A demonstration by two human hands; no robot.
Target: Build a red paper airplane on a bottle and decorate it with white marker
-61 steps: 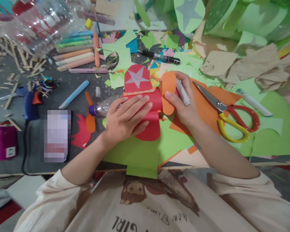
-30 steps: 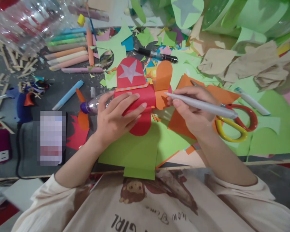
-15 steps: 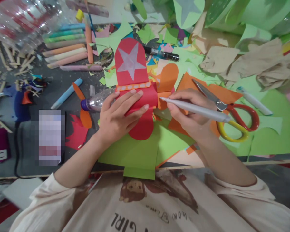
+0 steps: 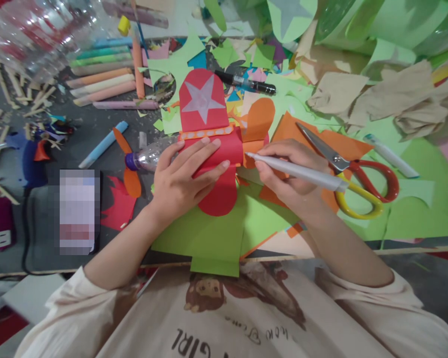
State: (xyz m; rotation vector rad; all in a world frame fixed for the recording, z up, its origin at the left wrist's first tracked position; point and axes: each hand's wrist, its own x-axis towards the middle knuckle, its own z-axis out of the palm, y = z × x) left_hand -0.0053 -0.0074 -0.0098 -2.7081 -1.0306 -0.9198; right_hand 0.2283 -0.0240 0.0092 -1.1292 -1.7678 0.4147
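Note:
A toy airplane made from a clear plastic bottle (image 4: 149,158) wrapped in red paper (image 4: 233,144) lies across the table, its purple cap and orange propeller (image 4: 131,184) pointing left. My left hand (image 4: 188,174) lies over the red body and holds it, fingers draped across the top and the thumb hidden. One red wing carries a pale star (image 4: 204,99); the other shows below my hand. My right hand (image 4: 291,171) is closed around a silver-grey marker (image 4: 302,171). Its tip meets the orange paper tail (image 4: 253,149), where an orange fin (image 4: 260,119) sticks out.
Scissors (image 4: 338,161) with red and yellow handles lie on orange paper beside my right hand. Green paper (image 4: 209,238) lies underneath. Left are a phone (image 4: 78,211), a blue glue gun (image 4: 32,161) and a blue marker (image 4: 102,144). Paper scraps and several markers lie behind.
The starred wing has tipped slightly, so it looks shorter. My right hand and the marker have shifted a little left. My left hand stays in place.

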